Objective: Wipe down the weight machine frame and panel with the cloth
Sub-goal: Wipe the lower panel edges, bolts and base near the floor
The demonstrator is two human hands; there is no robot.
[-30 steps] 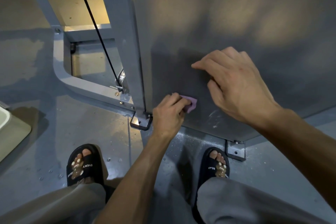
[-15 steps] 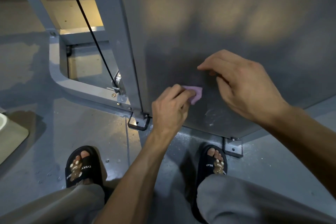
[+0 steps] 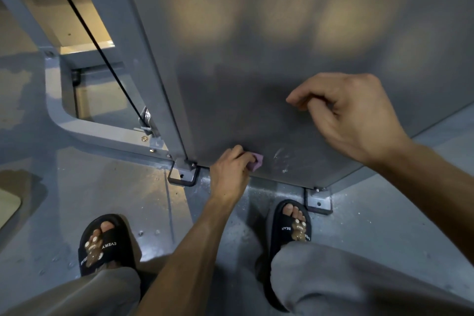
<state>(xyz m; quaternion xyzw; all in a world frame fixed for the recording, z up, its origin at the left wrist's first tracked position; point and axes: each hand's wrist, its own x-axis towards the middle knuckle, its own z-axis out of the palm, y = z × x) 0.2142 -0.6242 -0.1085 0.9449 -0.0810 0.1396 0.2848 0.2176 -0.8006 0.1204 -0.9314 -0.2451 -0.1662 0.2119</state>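
the small purple cloth (image 3: 256, 161) sits low on the grey panel (image 3: 256, 72), just above its bottom edge. the left hand (image 3: 230, 174) grips the cloth with curled fingers and holds it against the panel. only a small bit of the cloth pokes out past the fingers. white smudges show on the panel just to the right of the cloth.

the right hand (image 3: 351, 115) is higher up and well apart from the cloth. its fingers are loosely curled and it holds nothing. the fingertips look close to the panel, but it is hard to tell if they touch it.

the grey frame post (image 3: 133, 59) runs along the left side of the panel, with a black cable (image 3: 97, 43) beside it. two feet in black slippers (image 3: 102, 244) stand on the grey floor (image 3: 102, 187) below.
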